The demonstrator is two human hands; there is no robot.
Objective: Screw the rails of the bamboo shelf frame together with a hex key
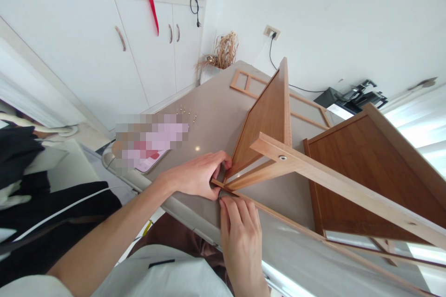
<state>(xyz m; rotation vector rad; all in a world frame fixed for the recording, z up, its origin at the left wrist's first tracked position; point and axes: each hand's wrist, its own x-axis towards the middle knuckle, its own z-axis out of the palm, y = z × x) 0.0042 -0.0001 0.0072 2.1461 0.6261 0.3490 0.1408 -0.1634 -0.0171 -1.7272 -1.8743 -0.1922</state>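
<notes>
A partly assembled wooden shelf unit [266,120] lies on its side on the table, its boards standing up and light slats joining them. My left hand [198,174] grips the unit's near left corner, thumb and fingers wrapped around the end of a wooden rail [278,219]. Right beside it, my right hand [240,222] is closed in a pinch against the same corner. Whatever it pinches is small and mostly hidden by the fingers. A metal fastener [283,158] shows in the upper slat [334,181].
Several small screws [189,113] lie on the table [209,102] near a phone [153,160]. A ladder-like wooden frame [240,89] lies behind the unit. A second brown board [369,171] stands at right. Black equipment [348,97] sits by the wall; white cabinets [139,51] stand left.
</notes>
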